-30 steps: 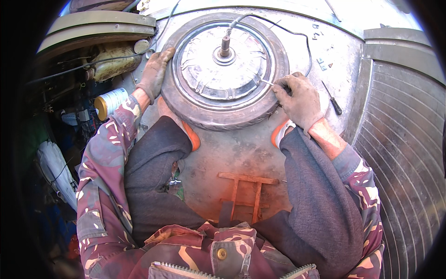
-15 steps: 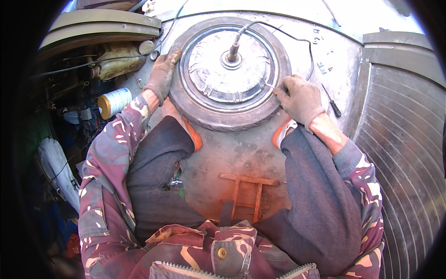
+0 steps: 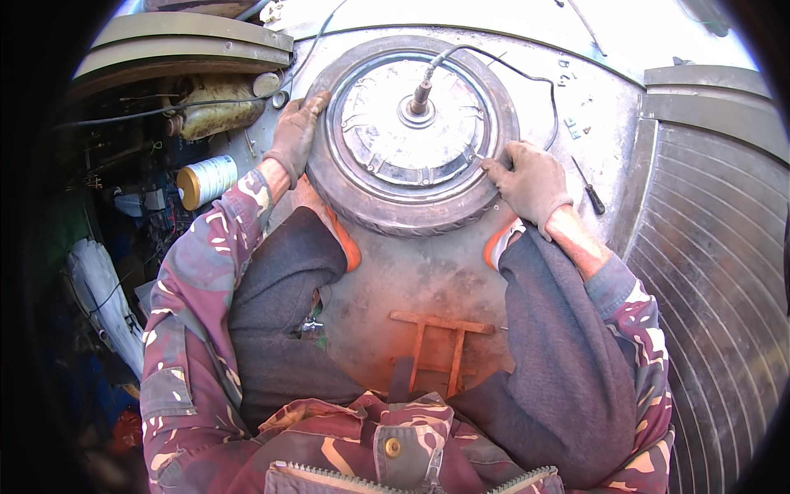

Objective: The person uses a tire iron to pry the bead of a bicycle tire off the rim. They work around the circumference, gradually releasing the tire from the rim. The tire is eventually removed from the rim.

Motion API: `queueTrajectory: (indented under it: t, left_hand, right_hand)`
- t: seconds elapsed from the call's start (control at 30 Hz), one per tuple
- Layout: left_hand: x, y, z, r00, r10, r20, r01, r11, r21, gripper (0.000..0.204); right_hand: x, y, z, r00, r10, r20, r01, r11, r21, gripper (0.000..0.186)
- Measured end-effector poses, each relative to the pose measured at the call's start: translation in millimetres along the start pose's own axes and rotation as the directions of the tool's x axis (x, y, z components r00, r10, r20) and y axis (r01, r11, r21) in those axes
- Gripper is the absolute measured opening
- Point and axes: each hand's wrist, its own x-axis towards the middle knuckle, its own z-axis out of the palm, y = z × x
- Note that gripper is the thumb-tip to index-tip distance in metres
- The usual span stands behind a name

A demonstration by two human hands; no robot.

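Note:
A hub motor wheel with a black tyre lies flat on the ground in front of me, its silver round cover facing up. From its central axle a black cable runs off to the right. My gloved left hand grips the tyre's left side, fingers over its edge. At the cover's lower right edge, my gloved right hand pinches a thin metal tool, like a hex key, whose tip meets the bolts' ring. Its grip end is hidden by the fingers.
A screwdriver lies right of the wheel, near small metal bits. Left are a spool and a dirty metal cylinder. A ribbed metal panel stands right. An orange-red frame lies between my legs.
The whole view has shifted slightly, with the wheel a little lower and to the right in it. Both hands keep their places on the wheel and the tool.

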Motion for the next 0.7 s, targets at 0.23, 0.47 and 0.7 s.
queueTrajectory:
  t: [0.23,0.47,0.7]
  left_hand:
    - [7.2,-16.7,-6.8,0.995,0.089,0.042,-0.088,0.996,-0.013,0.082]
    - [7.2,-15.5,-10.9,0.997,0.053,0.048,-0.052,0.999,-0.017,0.085]
    - [6.4,-11.8,-14.7,0.998,0.063,0.015,-0.063,0.996,0.063,0.092]
  right_hand:
    - [-2.5,1.6,6.9,0.996,-0.051,-0.069,0.055,0.997,0.054,0.038]
    - [-6.5,3.9,13.1,0.962,-0.195,-0.191,0.208,0.977,0.05,0.022]
    - [-0.3,2.5,13.3,0.958,-0.231,-0.169,0.244,0.968,0.058,0.02]
